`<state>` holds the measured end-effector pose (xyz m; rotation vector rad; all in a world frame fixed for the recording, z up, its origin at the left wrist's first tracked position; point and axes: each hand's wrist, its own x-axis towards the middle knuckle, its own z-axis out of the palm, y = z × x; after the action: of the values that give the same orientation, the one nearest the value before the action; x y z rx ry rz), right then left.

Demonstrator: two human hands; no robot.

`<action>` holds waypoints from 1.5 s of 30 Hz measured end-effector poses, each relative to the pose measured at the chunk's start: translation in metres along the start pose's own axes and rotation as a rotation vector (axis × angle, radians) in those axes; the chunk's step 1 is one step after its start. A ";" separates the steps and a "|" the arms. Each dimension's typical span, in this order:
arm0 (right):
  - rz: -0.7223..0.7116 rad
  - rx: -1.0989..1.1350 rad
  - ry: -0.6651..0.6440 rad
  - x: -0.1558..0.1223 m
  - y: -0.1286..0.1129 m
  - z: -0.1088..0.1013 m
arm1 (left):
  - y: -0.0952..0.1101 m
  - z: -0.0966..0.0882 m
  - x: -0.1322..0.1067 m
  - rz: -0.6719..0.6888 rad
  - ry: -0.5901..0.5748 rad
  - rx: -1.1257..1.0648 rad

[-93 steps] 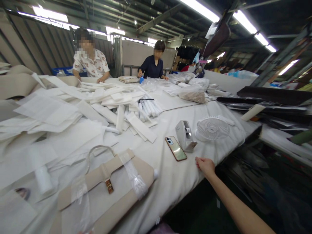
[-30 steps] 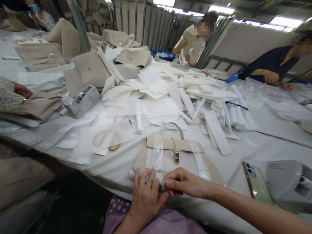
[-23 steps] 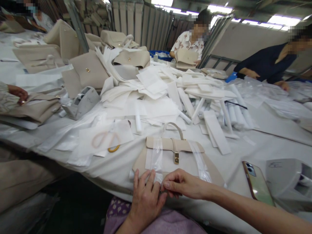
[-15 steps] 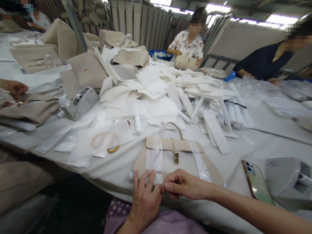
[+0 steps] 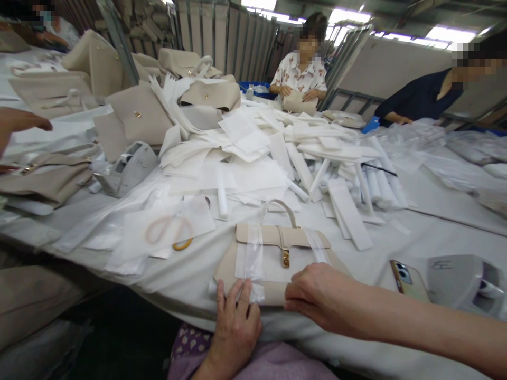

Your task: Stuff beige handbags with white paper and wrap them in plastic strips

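Note:
A beige handbag (image 5: 273, 269) lies flat at the table's edge in front of me, its curved handle away from me. A gold clasp (image 5: 285, 258) sits on its front strap. Clear plastic strips (image 5: 254, 252) run over the flap on both sides. My left hand (image 5: 238, 322) rests on the bag's lower left corner with fingers stretched out. At the bottom edge, right of the middle, my right hand (image 5: 317, 295) has its fingers curled together. Its fingertips face away from view, so whatever they pinch is hidden. My right hand and forearm cover the bag's lower right part.
Scissors (image 5: 182, 245) lie partly under a translucent sheet on the left. Grey tape dispensers (image 5: 129, 171) stand left and right, with a phone (image 5: 407, 279) beside the right one. White sheets and rolls (image 5: 253, 169) are heaped beyond the bag. Other people work around the table.
My right hand has moved right along the bag's bottom edge, away from my left hand, which stays put. At the far left, another person's hand has lifted from a bag.

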<state>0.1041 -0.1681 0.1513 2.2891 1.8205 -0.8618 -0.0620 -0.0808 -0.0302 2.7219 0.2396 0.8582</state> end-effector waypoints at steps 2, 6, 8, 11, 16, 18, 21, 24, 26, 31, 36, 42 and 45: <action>-0.030 -0.031 -0.012 0.002 0.002 -0.005 | -0.001 0.000 -0.001 0.000 -0.005 -0.010; -0.179 -0.027 -0.020 0.006 0.011 -0.020 | -0.001 0.001 -0.002 -0.004 -0.010 -0.026; -0.283 -0.007 -0.035 0.008 0.015 -0.031 | -0.002 0.002 -0.003 0.005 -0.008 -0.023; -0.426 0.006 -0.091 0.016 0.018 -0.050 | -0.005 0.004 -0.004 0.047 0.002 0.003; -0.510 -0.085 -0.241 0.047 0.017 -0.067 | -0.009 0.007 -0.006 0.079 0.010 0.030; -0.501 -0.131 -0.295 0.062 0.016 -0.068 | -0.009 0.008 -0.006 0.095 0.022 0.040; -0.488 -0.170 -0.332 0.075 0.015 -0.068 | -0.010 0.009 -0.005 0.087 0.049 0.038; -0.517 -0.122 -0.299 0.073 0.020 -0.070 | -0.010 0.011 -0.004 0.049 0.090 0.013; -0.532 -0.055 -0.252 0.063 0.026 -0.071 | -0.009 0.013 -0.004 0.039 0.102 0.000; -0.473 0.017 -0.248 0.039 0.034 -0.064 | -0.011 0.017 -0.006 0.054 0.099 0.010; -0.486 0.028 -0.367 0.034 0.021 -0.066 | -0.017 0.012 -0.003 0.115 0.077 0.019; -0.566 0.101 -0.407 0.040 0.013 -0.072 | -0.021 -0.002 0.006 0.050 0.015 -0.088; -0.531 0.049 -0.362 0.044 0.017 -0.067 | -0.022 -0.003 0.007 0.045 -0.025 -0.083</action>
<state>0.1499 -0.1077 0.1822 1.5349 2.2621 -1.2962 -0.0600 -0.0574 -0.0312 2.6680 0.1355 0.8269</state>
